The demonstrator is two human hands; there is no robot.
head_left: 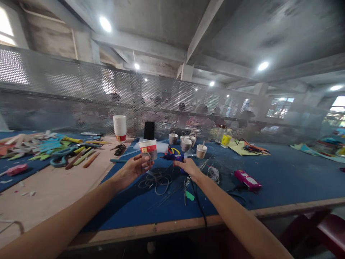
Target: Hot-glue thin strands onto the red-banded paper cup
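Observation:
Closed around a red and white paper cup (pixel 147 145), my left hand (pixel 140 165) holds it above the blue table covering. Grey material covers the cup's lower right side. My right hand (pixel 187 166) grips a blue glue gun (pixel 174 157), its nozzle pointing left toward the cup with a small gap between. A black cord (pixel 198 201) runs from the glue gun over the table's front edge. Below the cup lies a loose coil of grey cord (pixel 159 181). Grey-wrapped cups with handles (pixel 185 144) stand just behind my right hand.
A stack of paper cups (pixel 120 126) and a black phone (pixel 149 130) stand at the back. Scissors (pixel 60 156) and tools lie left. A magenta device (pixel 247 180), a yellow-labelled bottle (pixel 226 138) and yellow paper (pixel 249 146) are right. A perforated metal screen (pixel 161 86) rises behind.

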